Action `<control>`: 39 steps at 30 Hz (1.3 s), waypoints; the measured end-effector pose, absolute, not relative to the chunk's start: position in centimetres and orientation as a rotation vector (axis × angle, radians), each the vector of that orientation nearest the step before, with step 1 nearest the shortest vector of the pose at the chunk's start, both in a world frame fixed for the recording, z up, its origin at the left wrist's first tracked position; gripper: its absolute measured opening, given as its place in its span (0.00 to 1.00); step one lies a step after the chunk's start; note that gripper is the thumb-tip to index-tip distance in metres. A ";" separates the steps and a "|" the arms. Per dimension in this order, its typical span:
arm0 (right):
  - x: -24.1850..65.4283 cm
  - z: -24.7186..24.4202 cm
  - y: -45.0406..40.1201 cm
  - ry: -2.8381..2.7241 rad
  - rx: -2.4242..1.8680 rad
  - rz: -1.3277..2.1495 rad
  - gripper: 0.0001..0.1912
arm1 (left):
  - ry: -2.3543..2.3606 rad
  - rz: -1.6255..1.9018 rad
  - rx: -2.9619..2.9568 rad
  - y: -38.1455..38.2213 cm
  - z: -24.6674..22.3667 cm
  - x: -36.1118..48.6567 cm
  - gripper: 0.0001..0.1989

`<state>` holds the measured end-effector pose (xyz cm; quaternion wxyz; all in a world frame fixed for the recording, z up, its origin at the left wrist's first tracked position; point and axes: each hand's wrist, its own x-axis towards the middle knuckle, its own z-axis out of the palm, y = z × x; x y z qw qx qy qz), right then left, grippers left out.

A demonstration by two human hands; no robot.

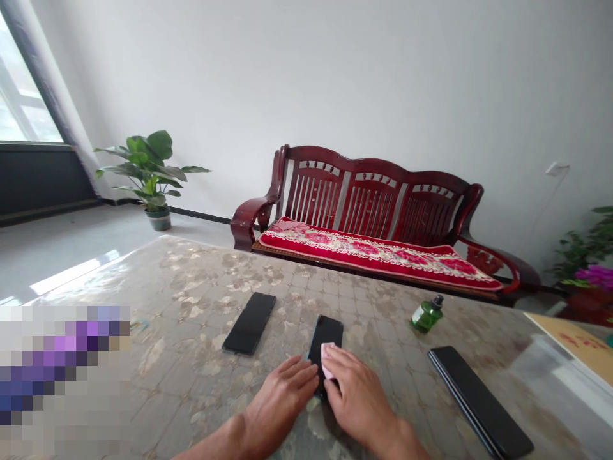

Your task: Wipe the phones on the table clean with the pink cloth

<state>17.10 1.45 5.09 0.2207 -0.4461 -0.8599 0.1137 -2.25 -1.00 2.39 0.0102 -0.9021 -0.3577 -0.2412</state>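
A black smartphone (pixel 330 329) lies face up on the patterned tablecloth in front of me. My left hand (pixel 287 386) rests flat along its left edge, fingers stretched out and touching it. With my right hand (pixel 357 390) I press a small pink cloth (pixel 328 350) onto the phone's screen, the fingers closed over it. Part of the cloth and the phone's lower end are hidden under my hands. To the left lies a second black smartphone (pixel 249 324), dark screen up. On the right stands a small green spray bottle (pixel 427 314) with a black top.
At the right lies a long black case-like object (pixel 480 401), beside a tan box or booklet (pixel 575 342). The tablecloth (pixel 191 345) covers the table. A dark red wooden bench (pixel 373 204) stands beyond it, and a potted plant (pixel 158 218) at the far left. The lower left corner is pixelated.
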 end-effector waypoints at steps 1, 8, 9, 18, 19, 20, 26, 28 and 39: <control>17.5 5.5 1.7 -2.349 -1.254 0.375 0.18 | -1.122 -0.756 -2.826 -0.9 2.6 -2.4 0.11; 18.2 6.6 6.3 -2.147 -1.590 0.352 0.15 | -1.245 -0.742 -2.865 -1.1 3.3 -2.2 0.08; 18.0 6.5 6.4 -2.202 -1.579 0.359 0.15 | -1.255 -0.741 -2.861 -1.1 3.2 -2.1 0.07; 17.6 6.6 6.0 -2.242 -1.544 0.394 0.05 | -1.314 -0.613 -2.970 -0.9 3.8 -2.2 0.11; 17.7 6.8 6.3 -2.211 -1.555 0.381 0.05 | -1.333 -0.592 -2.985 -1.0 4.1 -2.2 0.11; 17.7 7.0 6.6 -2.170 -1.558 0.356 0.05 | -1.353 -0.568 -3.001 -1.1 4.4 -2.2 0.12; 17.6 5.7 6.7 -2.040 -1.176 0.038 0.13 | -1.434 -0.432 -3.046 -1.7 5.4 -2.3 0.17; 17.5 4.5 5.9 -2.144 -1.102 0.019 0.19 | -1.450 -0.397 -3.048 -1.9 5.4 -2.3 0.18; 17.7 2.9 4.5 -2.299 -0.957 -0.064 0.24 | -1.697 -0.366 -2.871 -2.5 5.3 0.1 0.17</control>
